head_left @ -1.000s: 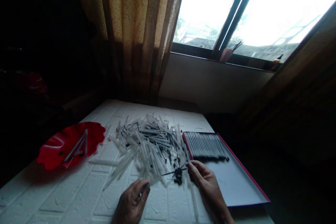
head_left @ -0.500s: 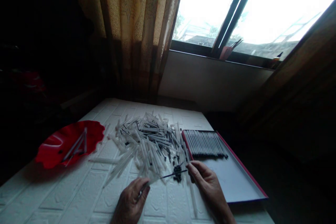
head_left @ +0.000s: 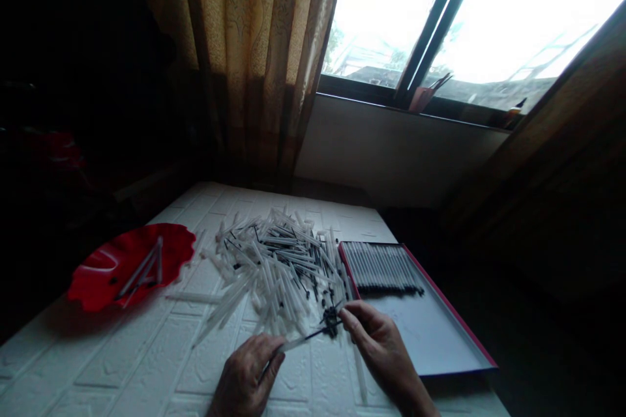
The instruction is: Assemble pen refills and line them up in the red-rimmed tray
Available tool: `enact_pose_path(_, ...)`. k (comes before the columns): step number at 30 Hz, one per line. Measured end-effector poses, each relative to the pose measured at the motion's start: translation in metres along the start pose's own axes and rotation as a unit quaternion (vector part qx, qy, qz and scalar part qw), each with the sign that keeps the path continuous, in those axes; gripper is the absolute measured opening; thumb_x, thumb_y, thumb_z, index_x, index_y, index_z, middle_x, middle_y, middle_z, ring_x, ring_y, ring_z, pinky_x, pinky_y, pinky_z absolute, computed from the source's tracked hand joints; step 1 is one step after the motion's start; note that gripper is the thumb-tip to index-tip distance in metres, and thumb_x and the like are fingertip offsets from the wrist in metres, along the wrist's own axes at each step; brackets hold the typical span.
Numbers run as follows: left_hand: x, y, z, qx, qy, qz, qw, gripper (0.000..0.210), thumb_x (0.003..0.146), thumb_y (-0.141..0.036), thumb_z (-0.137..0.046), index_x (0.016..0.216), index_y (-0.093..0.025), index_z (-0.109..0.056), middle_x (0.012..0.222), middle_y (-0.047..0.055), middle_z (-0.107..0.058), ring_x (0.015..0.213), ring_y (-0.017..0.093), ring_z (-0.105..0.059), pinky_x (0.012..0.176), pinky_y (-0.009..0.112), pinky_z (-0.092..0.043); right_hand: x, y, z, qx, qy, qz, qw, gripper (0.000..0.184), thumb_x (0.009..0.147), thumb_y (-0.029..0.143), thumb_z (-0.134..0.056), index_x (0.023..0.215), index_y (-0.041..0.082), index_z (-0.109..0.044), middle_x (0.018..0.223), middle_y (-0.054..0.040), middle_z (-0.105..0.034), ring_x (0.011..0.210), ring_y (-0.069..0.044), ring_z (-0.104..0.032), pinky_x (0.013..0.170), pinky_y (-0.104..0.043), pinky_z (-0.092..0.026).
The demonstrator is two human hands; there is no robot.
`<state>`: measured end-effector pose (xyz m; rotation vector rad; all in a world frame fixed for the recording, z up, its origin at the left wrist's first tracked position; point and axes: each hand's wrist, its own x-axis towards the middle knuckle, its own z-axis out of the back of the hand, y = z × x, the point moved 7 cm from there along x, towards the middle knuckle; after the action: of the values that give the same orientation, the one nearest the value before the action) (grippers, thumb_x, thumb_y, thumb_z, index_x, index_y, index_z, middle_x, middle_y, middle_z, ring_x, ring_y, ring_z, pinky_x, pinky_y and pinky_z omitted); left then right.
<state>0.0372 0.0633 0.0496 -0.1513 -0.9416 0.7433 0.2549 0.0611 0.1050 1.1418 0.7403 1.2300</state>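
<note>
My left hand (head_left: 250,371) is closed around a clear pen barrel (head_left: 294,343), whose open end points right. A thin dark ink refill (head_left: 315,333) runs from that end toward my right hand (head_left: 379,345). The fingertips of my right hand pinch the refill's far end. Just behind the refill sits a small heap of black pen parts (head_left: 330,318) on the table. Beyond my hands spreads a loose pile of clear pen barrels (head_left: 281,296), with dark refills (head_left: 288,249) among them.
To the right stands a shallow red-edged box (head_left: 430,348), with a row of pens (head_left: 386,267) along its back. A red scalloped bowl (head_left: 92,280) holding a few pen pieces is at the left. The white brick-patterned table (head_left: 147,352) ends before a curtain (head_left: 259,65) and window.
My hands have come closer together: the right moved left and slightly down, the left slightly right. Less of the refill shows between the barrel and my right fingertips.
</note>
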Motion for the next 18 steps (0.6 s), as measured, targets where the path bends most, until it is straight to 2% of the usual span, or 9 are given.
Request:
enact_pose_path(2, 0.0, -0.001, 0.0, -0.004, 0.003, -0.003, 1.0, 0.024, 0.098, -0.036, -0.043, 0.105, -0.026, -0.064, 0.085, 0.002, -0.077, 0.078, 0.017, -0.074, 0.074, 0.023, -0.06, -0.004, 0.001, -0.009, -0.04, 0.051, 0.012, 0.998, 0.032, 0.08, 0.047, -0.062, 0.074, 0.017, -0.071, 0.067, -0.0037, -0.065, 0.063, -0.018, -0.058, 0.058, -0.025, -0.047)
enact_pose_path(4, 0.0, -0.001, -0.001, -0.012, 0.011, -0.002, 1.0, 0.024, 0.098, -0.035, -0.043, 0.106, -0.026, -0.064, 0.087, 0.002, -0.077, 0.079, 0.016, -0.074, 0.074, 0.023, -0.06, -0.011, -0.002, -0.023, -0.074, 0.124, 0.013, 0.989, 0.024, 0.082, 0.036, -0.061, 0.095, 0.019, -0.072, 0.082, -0.0054, -0.071, 0.073, -0.019, -0.063, 0.064, -0.025, -0.049)
enact_pose_path(6, -0.001, 0.001, -0.002, -0.022, 0.012, 0.002, 1.0, 0.023, 0.098, -0.035, -0.044, 0.108, -0.026, -0.063, 0.089, 0.002, -0.077, 0.08, 0.016, -0.074, 0.074, 0.022, -0.06, -0.015, -0.008, -0.036, -0.103, 0.191, 0.007, 0.976, 0.043, 0.081, 0.022, -0.058, 0.124, 0.023, -0.06, 0.094, -0.0037, -0.071, 0.075, -0.017, -0.064, 0.067, -0.024, -0.05)
enact_pose_path(8, -0.002, 0.003, 0.0, -0.027, 0.001, 0.005, 1.0, 0.023, 0.098, -0.034, -0.044, 0.11, -0.025, -0.062, 0.09, 0.002, -0.077, 0.081, 0.016, -0.074, 0.075, 0.022, -0.059, -0.01, -0.015, -0.042, -0.16, 0.204, 0.009, 0.966, 0.059, 0.079, 0.011, -0.054, 0.136, 0.024, -0.049, 0.097, -0.002, -0.071, 0.075, -0.014, -0.065, 0.069, -0.022, -0.049)
enact_pose_path(10, -0.002, 0.005, 0.001, -0.034, -0.013, 0.01, 0.999, 0.023, 0.098, -0.035, -0.045, 0.11, -0.025, -0.061, 0.09, 0.002, -0.077, 0.081, 0.015, -0.074, 0.076, 0.021, -0.059, 0.006, -0.021, -0.04, -0.272, 0.158, 0.023, 0.949, 0.052, 0.079, 0.006, -0.05, 0.128, 0.023, -0.057, 0.1, -0.0025, -0.071, 0.082, -0.014, -0.066, 0.076, -0.021, -0.047)
enact_pose_path(12, -0.001, 0.007, 0.002, -0.042, -0.018, 0.016, 0.999, 0.023, 0.097, -0.035, -0.046, 0.11, -0.025, -0.062, 0.09, 0.002, -0.077, 0.08, 0.015, -0.074, 0.075, 0.019, -0.059, 0.028, -0.029, -0.039, -0.409, 0.126, 0.025, 0.903, 0.039, 0.085, 0.009, -0.048, 0.115, 0.026, -0.067, 0.107, -0.0028, -0.069, 0.091, -0.016, -0.066, 0.078, -0.021, -0.045)
enact_pose_path(15, 0.001, 0.008, 0.003, -0.051, -0.028, 0.025, 0.998, 0.024, 0.097, -0.038, -0.046, 0.109, -0.026, -0.063, 0.088, 0.001, -0.077, 0.079, 0.015, -0.075, 0.073, 0.018, -0.059, 0.056, -0.039, -0.046, -0.462, 0.126, 0.019, 0.878, 0.031, 0.091, 0.017, -0.047, 0.102, 0.028, -0.073, 0.104, -0.004, -0.07, 0.09, -0.019, -0.067, 0.074, -0.023, -0.045)
enact_pose_path(18, 0.002, 0.01, 0.004, -0.066, -0.037, 0.044, 0.996, 0.025, 0.097, -0.039, -0.045, 0.106, -0.026, -0.064, 0.086, 0.001, -0.077, 0.076, 0.014, -0.075, 0.071, 0.017, -0.059, 0.07, -0.044, -0.056, -0.471, 0.145, 0.023, 0.87, 0.026, 0.088, 0.022, -0.054, 0.101, 0.031, -0.074, 0.104, -0.0029, -0.07, 0.092, -0.02, -0.066, 0.073, -0.024, -0.044)
